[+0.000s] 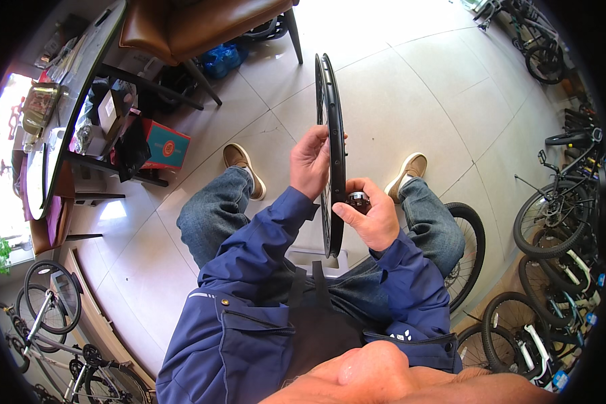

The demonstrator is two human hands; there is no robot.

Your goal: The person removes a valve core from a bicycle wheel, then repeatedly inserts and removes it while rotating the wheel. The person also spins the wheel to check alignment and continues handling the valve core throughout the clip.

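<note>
A bare black bicycle wheel rim (337, 128) stands upright in front of me, seen almost edge-on, with no tyre on it. My left hand (310, 163) is at its left side, the fingers curled in at the wheel and partly hidden behind the rim. On the other side, close to the rim's lower half, my right hand (374, 214) is closed around a small round silver-and-black part (358, 200). Its exact kind is hard to make out, and the fingers cover some of it.
A white stool edge (342, 264) shows between my legs. Beside my right leg is a bicycle tyre (477, 249). Parked bicycles (552, 215) line the right side; another bicycle (47, 310) stands lower left. A cluttered table (87, 74), a red-and-teal box (167, 147) and a brown chair (202, 27) are upper left.
</note>
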